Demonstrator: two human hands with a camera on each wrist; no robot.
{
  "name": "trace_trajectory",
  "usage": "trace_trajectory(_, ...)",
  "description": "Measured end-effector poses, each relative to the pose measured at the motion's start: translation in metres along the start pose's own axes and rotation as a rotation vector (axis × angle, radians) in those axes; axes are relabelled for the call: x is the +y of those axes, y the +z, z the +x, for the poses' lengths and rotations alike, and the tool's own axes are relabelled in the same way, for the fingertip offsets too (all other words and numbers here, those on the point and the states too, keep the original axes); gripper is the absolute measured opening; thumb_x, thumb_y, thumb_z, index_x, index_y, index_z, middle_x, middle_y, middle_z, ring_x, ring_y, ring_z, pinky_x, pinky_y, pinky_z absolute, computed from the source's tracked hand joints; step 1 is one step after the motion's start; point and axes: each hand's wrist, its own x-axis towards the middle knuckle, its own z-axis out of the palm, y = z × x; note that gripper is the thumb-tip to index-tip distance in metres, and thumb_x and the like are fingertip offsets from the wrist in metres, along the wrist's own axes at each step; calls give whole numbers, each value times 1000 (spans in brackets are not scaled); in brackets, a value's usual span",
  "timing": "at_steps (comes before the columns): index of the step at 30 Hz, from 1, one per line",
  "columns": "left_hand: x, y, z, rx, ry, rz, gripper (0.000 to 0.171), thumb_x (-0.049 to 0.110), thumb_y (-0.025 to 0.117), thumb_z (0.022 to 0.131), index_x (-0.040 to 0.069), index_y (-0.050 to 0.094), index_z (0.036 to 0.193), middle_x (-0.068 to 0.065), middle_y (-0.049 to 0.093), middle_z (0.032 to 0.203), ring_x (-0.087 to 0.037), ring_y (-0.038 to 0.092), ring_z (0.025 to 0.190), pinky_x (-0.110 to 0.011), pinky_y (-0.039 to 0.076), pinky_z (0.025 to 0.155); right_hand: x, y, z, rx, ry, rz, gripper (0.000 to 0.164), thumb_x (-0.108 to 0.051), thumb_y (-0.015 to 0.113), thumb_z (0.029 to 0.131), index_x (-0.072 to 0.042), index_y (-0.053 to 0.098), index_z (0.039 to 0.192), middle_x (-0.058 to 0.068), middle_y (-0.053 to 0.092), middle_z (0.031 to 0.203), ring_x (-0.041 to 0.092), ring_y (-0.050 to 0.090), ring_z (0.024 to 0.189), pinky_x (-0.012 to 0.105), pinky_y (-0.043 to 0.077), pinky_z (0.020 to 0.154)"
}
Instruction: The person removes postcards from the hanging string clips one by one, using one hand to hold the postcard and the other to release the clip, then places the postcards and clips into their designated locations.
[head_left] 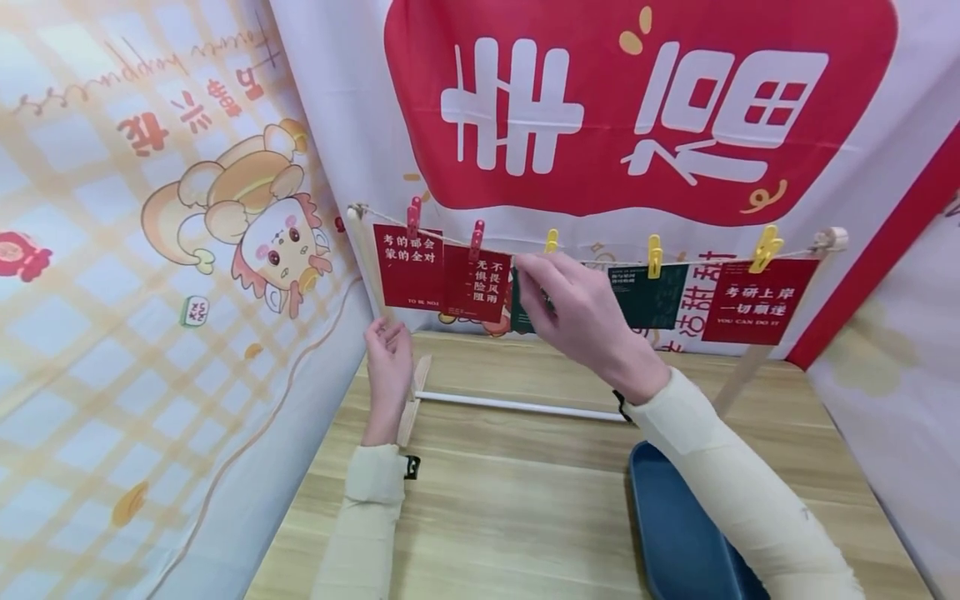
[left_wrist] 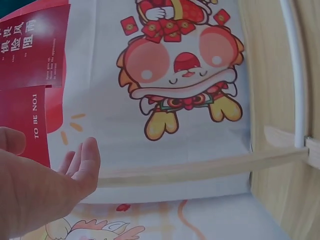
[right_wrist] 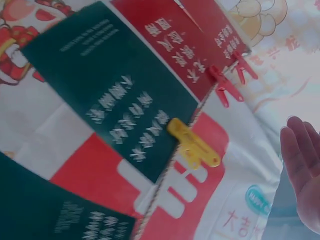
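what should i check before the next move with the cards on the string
1. Right hand free to grasp: ok, fingers straight, in front of the green card, holding nothing.
2. Yellow clip seated on the string: ok, it pins the green card's edge.
3. Left hand steadying the rack: cannot tell, it is open beside the left post; contact is not clear.
4. Other cards hanging: ok, two red cards under red clips, a red card on the right under a yellow clip.
5. Blue tray within reach: ok, it lies under the right forearm.
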Motion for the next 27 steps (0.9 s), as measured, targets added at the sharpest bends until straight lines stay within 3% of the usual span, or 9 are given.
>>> trace_trajectory(8, 14, 0, 8, 75, -88, -214, 58, 23, 55, 99, 15, 23, 147, -7, 52, 138, -16, 57, 109, -34, 48, 96, -7, 17, 58, -131, -54, -29, 40, -25, 69, 90, -6, 60, 124, 10, 67, 119, 21, 65, 106, 33, 58, 88)
trace_trajectory(14, 17, 1, 12, 88, -136, -309, 60, 23, 58, 98, 17, 24, 147, -7, 50, 142, -19, 56, 121, -41, 46, 104, 1, 36, 95, -329, 47, -83, 53, -32, 71, 88, -8, 55, 133, 8, 63, 127, 20, 62, 110, 33, 55, 94)
trace_trajectory(19, 20, 4, 14, 75, -115, -366, 62, 23, 58, 99, 18, 20, 147, -6, 47, 143, -21, 50, 131, -35, 45, 102, 11, 53, 118, -526, 157, -144, 61, -36, 69, 89, -11, 48, 139, 6, 62, 128, 19, 61, 109, 33, 53, 99)
trace_trajectory(23, 23, 7, 15, 99, -96, -417, 60, 21, 57, 99, 19, 19, 147, -4, 48, 131, -21, 52, 125, -32, 43, 100, 17, 64, 131, -635, 210, -163, 60, -38, 65, 91, -11, 45, 141, 4, 64, 124, 17, 62, 104, 31, 53, 97)
trace_trajectory(27, 23, 7, 17, 147, -96, -439, 53, 19, 51, 101, 19, 22, 146, -1, 47, 116, -22, 56, 117, -32, 44, 98, 20, 72, 139, -675, 234, -156, 56, -39, 63, 92, -11, 46, 138, 3, 66, 119, 16, 64, 100, 30, 55, 94)
